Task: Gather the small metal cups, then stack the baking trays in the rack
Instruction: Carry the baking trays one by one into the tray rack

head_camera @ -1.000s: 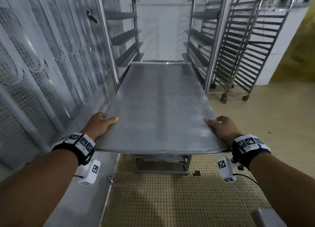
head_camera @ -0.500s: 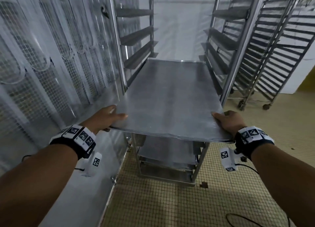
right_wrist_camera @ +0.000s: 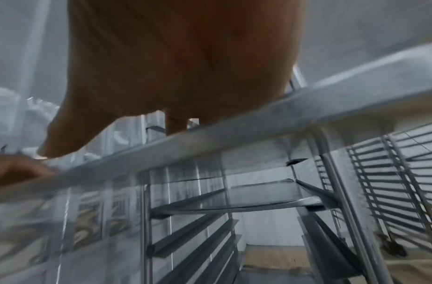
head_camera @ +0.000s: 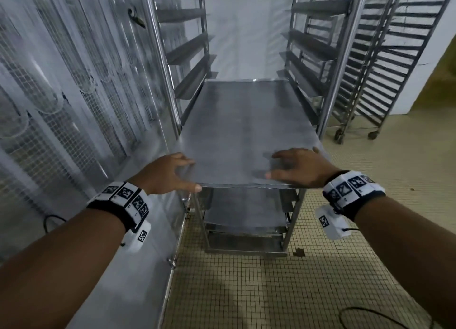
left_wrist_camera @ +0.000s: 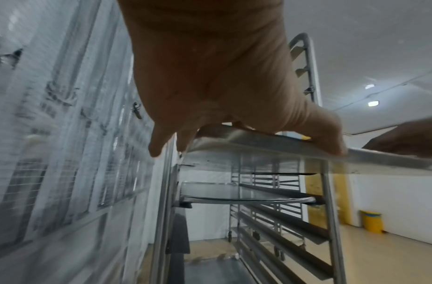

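Note:
A large flat metal baking tray lies level on the runners of the steel rack, with only its near edge sticking out in front. My left hand is at the near left corner, fingers spread on top and thumb against the front edge. My right hand lies flat on the tray's near right part with fingers stretched out. Another tray sits on lower runners. No small metal cups are in view.
A wall of wire-mesh panels behind plastic runs close along the left. More wheeled racks stand at the right rear. The floor is small beige tile, with a black cable at the lower right.
The tray has slid deeper into the rack. Both hands have shifted from gripping its side edges to resting at its near end, the right one flat on top.

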Demonstrator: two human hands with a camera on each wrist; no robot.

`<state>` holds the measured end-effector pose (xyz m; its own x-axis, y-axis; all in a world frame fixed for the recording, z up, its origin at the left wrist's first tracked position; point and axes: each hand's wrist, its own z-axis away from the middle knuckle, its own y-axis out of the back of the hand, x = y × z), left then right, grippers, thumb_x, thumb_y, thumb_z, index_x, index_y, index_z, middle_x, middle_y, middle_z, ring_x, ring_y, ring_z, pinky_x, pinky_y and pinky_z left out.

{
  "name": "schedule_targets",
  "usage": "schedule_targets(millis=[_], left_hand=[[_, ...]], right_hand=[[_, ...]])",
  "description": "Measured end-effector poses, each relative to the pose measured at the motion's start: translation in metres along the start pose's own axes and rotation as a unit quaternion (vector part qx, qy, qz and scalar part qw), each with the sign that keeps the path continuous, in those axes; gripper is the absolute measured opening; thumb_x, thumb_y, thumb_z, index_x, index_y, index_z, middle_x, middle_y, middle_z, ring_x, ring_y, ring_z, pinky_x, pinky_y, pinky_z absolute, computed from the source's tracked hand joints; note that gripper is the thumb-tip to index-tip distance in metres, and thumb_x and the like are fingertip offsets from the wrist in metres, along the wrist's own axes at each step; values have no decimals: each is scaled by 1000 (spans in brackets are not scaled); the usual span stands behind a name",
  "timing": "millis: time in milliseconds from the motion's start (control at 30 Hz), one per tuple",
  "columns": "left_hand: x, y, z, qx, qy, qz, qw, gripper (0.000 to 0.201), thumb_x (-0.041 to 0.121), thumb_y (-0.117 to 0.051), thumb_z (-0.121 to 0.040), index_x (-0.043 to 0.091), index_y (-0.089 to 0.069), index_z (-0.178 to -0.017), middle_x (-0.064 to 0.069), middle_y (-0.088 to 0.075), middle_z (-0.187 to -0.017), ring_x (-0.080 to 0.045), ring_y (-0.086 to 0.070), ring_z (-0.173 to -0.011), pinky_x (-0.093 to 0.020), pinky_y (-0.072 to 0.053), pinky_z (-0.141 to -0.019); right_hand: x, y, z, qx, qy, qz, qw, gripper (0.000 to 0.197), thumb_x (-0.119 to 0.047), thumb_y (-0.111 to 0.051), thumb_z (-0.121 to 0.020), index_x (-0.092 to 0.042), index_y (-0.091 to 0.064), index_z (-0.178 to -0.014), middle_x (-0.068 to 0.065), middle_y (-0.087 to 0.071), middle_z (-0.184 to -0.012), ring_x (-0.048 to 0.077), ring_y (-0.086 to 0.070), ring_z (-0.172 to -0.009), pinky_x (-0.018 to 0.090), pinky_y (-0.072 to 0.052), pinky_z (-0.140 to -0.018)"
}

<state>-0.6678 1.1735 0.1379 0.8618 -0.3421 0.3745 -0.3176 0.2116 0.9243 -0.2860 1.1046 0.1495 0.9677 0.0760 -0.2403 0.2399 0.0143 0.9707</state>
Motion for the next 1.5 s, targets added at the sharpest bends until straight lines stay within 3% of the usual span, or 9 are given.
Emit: schedule_targets(millis=[67,167,300,467,633,867,967,1200,1500], left_hand=[[3,-3,2,17,-17,-4,1000,124,101,-60,-40,40,-48,-148,1,-26,-166,-25,-15,-155,-54,-17,-123],[10,-12,1,26,-51,-13,998,118,102,-55,-45,41,-50,-146,4,-35,-162,-20,-24,-152,-52,-20,-123],[41,-23,-1,20,-87,-38,995,88,80,-68,-68,39,-54,-144,4,-39,-161,-17,-31,-149,-41,-24,-122],[63,-39,-11,11,-112,-53,992,68,68,-60,-88,37,-49,-148,3,-32,-164,-24,-24,-153,-42,-21,-121],[66,-51,-24,63,-97,-88,989,56,62,-47,-99,38,-48,-149,5,-35,-163,-25,-26,-152,-48,-25,-116],[59,-51,-49,77,-68,-84,991,63,73,-42,-95,40,-49,-148,7,-35,-162,-21,-24,-153,-54,-20,-117],[57,-47,-61,82,-65,-85,991,74,78,-28,-87,40,-51,-146,7,-37,-161,-21,-25,-152,-53,-20,-116],[53,-48,-101,119,-49,-87,988,80,81,-20,-84,39,-56,-142,7,-44,-158,-20,-32,-150,-49,-24,-115],[46,-47,-151,160,-42,-63,984,82,82,-22,-82,36,-62,-137,7,-51,-152,-19,-39,-146,-45,-26,-113]], right_hand=[[-14,-13,5,-19,39,36,998,96,-96,-49,-61,-44,-46,-141,-9,-43,-151,20,-36,-142,61,-9,-117],[-21,-26,11,11,74,44,996,83,-86,-55,-69,-45,-47,-141,-6,-44,-151,16,-37,-141,56,-20,-115],[-29,-31,21,60,51,54,995,65,-77,-56,-78,-45,-56,-134,-13,-50,-146,12,-42,-137,57,-19,-114],[-40,-43,35,124,-26,24,992,53,-72,-52,-84,-42,-63,-127,-14,-53,-144,14,-43,-137,61,-14,-116],[-38,-49,21,103,-43,33,993,55,-69,-35,-93,-44,-49,-140,-16,-39,-155,17,-27,-147,60,-6,-118],[-27,-53,-7,101,-14,56,993,52,-61,-29,-100,-41,-42,-145,-11,-37,-157,21,-27,-147,52,-20,-114],[-22,-54,-24,102,-11,55,993,50,-60,-28,-100,-42,-43,-145,-12,-37,-157,21,-27,-147,51,-20,-114],[-7,-47,-73,90,-9,21,996,50,-62,-30,-100,-44,-46,-143,-14,-39,-155,21,-28,-147,52,-20,-115],[4,-42,-119,105,-17,-29,994,42,-58,-40,-100,-43,-55,-136,-13,-44,-152,20,-27,-148,49,-16,-118]])
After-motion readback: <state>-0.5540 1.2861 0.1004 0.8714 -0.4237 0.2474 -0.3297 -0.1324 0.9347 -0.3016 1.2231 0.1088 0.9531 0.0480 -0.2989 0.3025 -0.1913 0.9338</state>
